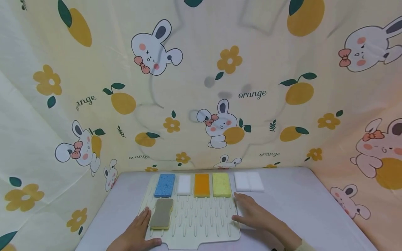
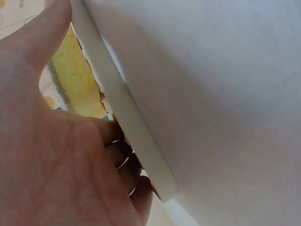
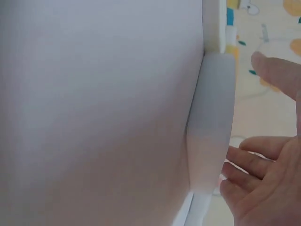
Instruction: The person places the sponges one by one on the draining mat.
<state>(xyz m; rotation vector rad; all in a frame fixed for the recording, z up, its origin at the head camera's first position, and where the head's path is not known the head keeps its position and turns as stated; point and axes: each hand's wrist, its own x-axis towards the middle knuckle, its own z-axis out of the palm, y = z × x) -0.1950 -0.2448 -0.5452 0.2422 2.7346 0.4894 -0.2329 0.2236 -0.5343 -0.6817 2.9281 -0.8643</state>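
A pale draining board (image 1: 204, 235) with raised ridges lies on the table. A grey-topped yellow sponge (image 1: 161, 213) rests at its left side. Along the board's far edge sit a blue sponge (image 1: 164, 185), a white block (image 1: 184, 185), an orange sponge (image 1: 202, 185) and a yellow sponge (image 1: 221, 185). My left hand (image 1: 135, 232) touches the board's near left edge, fingers extended beside the grey-topped sponge; the left wrist view shows its fingers (image 2: 128, 172) against the rim. Thumb and fingers spread, my right hand (image 1: 255, 212) is at the right edge, holding nothing; contact there is unclear.
Two white blocks (image 1: 249, 182) lie side by side on the table, right of the board's far corner. A pale cloth covers the table (image 1: 301, 202). Behind and at both sides hangs a curtain (image 1: 188, 87) printed with rabbits and oranges.
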